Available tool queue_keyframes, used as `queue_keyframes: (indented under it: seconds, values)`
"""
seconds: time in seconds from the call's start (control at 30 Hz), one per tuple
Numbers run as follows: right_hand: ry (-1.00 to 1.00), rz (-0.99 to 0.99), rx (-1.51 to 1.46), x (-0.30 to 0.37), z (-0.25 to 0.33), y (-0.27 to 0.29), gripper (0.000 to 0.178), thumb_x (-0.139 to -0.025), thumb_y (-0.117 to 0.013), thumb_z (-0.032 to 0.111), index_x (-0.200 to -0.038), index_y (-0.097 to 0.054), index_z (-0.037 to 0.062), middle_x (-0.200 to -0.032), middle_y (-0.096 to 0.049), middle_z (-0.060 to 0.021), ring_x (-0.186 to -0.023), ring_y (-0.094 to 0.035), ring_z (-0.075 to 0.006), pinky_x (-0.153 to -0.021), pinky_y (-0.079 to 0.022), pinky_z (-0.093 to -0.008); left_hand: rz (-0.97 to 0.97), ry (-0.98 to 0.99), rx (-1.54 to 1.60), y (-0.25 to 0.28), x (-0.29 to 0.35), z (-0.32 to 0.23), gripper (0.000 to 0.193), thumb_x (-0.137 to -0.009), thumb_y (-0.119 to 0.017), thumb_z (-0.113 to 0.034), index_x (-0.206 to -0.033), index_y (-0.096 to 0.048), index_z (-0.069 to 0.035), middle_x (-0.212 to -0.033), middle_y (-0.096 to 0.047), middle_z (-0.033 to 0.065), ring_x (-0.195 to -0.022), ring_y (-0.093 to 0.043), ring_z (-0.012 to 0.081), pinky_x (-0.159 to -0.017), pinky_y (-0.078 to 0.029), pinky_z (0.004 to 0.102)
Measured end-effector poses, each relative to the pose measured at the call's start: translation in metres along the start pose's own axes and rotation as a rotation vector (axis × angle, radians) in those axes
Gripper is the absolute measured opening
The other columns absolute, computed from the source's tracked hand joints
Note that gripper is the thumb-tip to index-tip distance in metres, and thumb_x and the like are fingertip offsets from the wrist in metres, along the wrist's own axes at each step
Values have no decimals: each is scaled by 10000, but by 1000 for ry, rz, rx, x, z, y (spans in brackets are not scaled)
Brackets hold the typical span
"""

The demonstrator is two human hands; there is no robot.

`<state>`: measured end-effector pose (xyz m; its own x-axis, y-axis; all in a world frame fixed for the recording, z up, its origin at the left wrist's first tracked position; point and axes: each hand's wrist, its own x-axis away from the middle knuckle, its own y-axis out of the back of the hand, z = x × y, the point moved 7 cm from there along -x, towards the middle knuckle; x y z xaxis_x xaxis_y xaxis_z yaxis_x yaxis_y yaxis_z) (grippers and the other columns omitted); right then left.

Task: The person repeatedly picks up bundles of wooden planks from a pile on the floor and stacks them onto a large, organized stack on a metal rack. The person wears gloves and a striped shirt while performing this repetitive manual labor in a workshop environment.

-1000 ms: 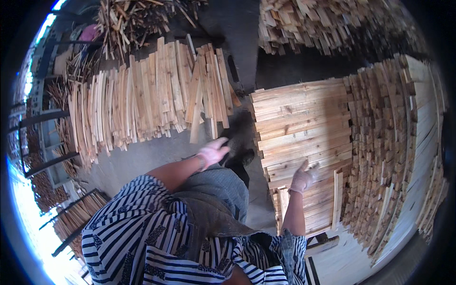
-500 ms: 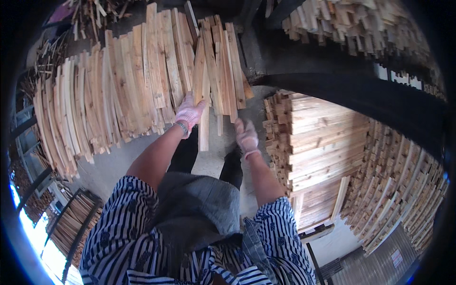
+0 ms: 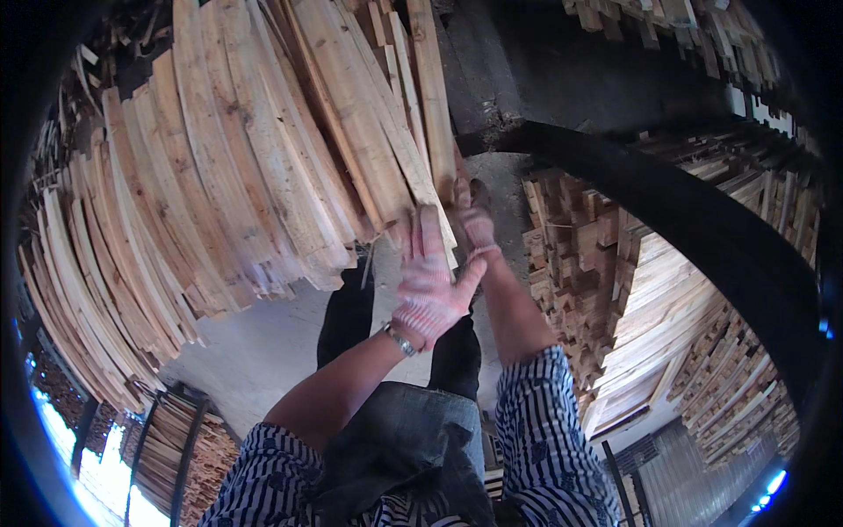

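Note:
In a white-and-pink knit glove, my left hand [image 3: 430, 285] lies with fingers stretched out against the near ends of the wooden strips, its thumb apart. A narrow wooden strip [image 3: 421, 180] slants down past its fingertips. My right hand [image 3: 475, 220], gloved too, is just beyond it, beside the pile's right edge. Its fingers point away along the outermost strip [image 3: 428, 88]; they are dark and blurred, so whether they grip cannot be made out. The long pile of wooden strips [image 3: 228, 149] fans out to the left, with uneven near ends.
To the right stands a stack of boards [image 3: 663, 290], with blocky ends facing me. A dark curved beam [image 3: 685, 189] crosses above it. More strips are piled at the upper right [image 3: 702, 35]. Between pile and stack runs the concrete floor [image 3: 272, 338].
The view has moved closer to the pile. My left hand has left the protruding strip and moved right, fingers now straight. My right hand has reached the pile's right side.

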<state>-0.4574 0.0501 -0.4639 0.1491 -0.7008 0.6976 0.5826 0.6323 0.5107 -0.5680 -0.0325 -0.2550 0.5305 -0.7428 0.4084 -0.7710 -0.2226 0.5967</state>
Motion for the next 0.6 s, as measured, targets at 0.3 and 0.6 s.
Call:
queue_keyframes:
  seconds: [0.3,0.6]
  values:
    - [-83,369,-23,-49,11,-12,871,-933,-253,694,-1362,-460,-36,-1273,-580,-196,-1213,-525,-302,-1044,-366,-361,-193,397,818,17,19,96,696,-927,-631,-258,-1469,-263,-24,-1442,-401,152,-1332,-374,226,-1105,-306,368]
    - [216,384,-90,3,-7,-27,783,-940,-281,679,-1358,-497,52,-1280,-571,-224,-1181,-554,-321,-1020,-403,-373,-74,816,1176,-40,10,144,724,-891,-671,-377,-1459,-314,-105,-1320,-468,66,-1185,-453,160,-1007,-378,330]
